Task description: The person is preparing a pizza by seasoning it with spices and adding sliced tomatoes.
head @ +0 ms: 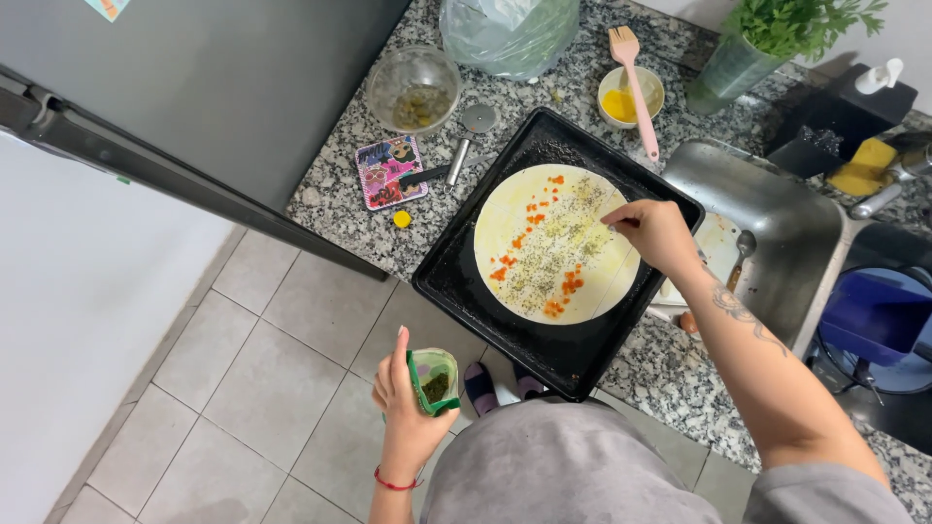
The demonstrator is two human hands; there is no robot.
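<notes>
My right hand (658, 233) pinches its fingertips together over the dough (553, 243), a pale round speckled with herbs and orange bits, lying in the black tray (456, 281) on the speckled granite counter (340, 204). My left hand (403, 388) grips an open green pouch (433, 380) at 7 o'clock from the tray (over the grey floor tiles (243, 369)). The sink (786, 233) sits at 3 o'clock.

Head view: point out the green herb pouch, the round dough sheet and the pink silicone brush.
green herb pouch (433, 380), head view, on its open top edge.
round dough sheet (529, 281), head view, on its lower left area.
pink silicone brush (641, 107), head view, on its handle.
</notes>
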